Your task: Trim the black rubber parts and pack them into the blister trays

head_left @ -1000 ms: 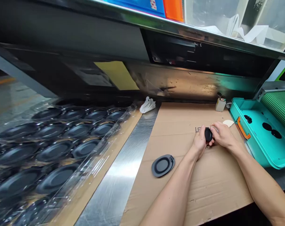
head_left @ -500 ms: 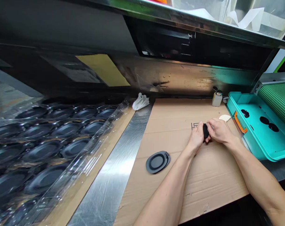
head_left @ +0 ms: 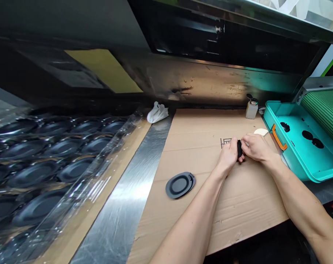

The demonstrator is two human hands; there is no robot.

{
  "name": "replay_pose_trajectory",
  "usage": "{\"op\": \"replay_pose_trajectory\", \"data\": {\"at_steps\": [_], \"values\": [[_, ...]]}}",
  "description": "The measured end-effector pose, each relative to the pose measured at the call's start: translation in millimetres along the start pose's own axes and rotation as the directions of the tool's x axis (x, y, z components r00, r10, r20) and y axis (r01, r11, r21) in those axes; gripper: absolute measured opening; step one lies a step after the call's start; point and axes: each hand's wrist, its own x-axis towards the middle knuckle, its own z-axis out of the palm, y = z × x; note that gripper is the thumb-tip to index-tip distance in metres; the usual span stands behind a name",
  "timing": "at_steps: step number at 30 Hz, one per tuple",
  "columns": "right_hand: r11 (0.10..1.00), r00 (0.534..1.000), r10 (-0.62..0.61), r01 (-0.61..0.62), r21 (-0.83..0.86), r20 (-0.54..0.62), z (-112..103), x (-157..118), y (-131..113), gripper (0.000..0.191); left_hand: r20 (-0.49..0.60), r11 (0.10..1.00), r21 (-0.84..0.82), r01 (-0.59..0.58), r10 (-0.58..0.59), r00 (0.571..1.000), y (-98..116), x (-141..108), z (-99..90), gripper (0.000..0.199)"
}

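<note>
Over the right part of the cardboard sheet (head_left: 194,154), my left hand (head_left: 229,153) is closed on a small black piece (head_left: 239,148). My right hand (head_left: 255,146) pinches at the same piece from its right side, with fingers bent against it. Fingers cover most of the piece, so its full shape is hidden. To the left of my forearms lie dark grey oval discs (head_left: 179,186), one overlapping another. A cream-coloured rounded piece (head_left: 261,131) lies just beyond my right hand.
A teal bin (head_left: 306,161) with black round parts stands at the right, beside a green mesh belt (head_left: 327,106). A small bottle (head_left: 251,109) and crumpled white tissue (head_left: 157,113) are at the back. Clear trays (head_left: 59,176) of dark discs fill the left.
The camera view has shifted slightly, so the surroundings sit a little higher and mostly further left. Both hands remain together on the black piece.
</note>
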Motion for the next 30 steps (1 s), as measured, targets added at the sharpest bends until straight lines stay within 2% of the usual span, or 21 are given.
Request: {"op": "replay_pose_trajectory", "data": {"at_steps": [16,20,26,28,30], "values": [[0.999,0.999,0.034,-0.033,0.037,-0.034,1,0,1,0.024,-0.01,1.0,-0.002,-0.004,0.004,1.0,-3,2,-0.6,0.06],[0.996,0.999,0.054,-0.054,0.066,0.002,-2,0,-1,0.022,-0.005,1.0,0.007,0.011,-0.011,1.0,-3,2,-0.6,0.06],[0.989,0.995,0.099,-0.099,0.106,0.009,-2,-1,-1,0.022,0.015,0.995,-0.091,0.042,-0.041,0.999,2,0,2.0,0.05],[0.977,0.988,0.137,-0.123,0.172,-0.074,-2,-1,0,0.022,0.028,0.972,-0.206,0.11,-0.106,0.994,7,-1,0.8,0.048],[0.952,0.949,0.215,-0.15,0.267,-0.232,0,-1,3,0.024,0.077,0.909,-0.358,0.215,-0.201,0.977,13,-2,-2.8,0.049]]}}
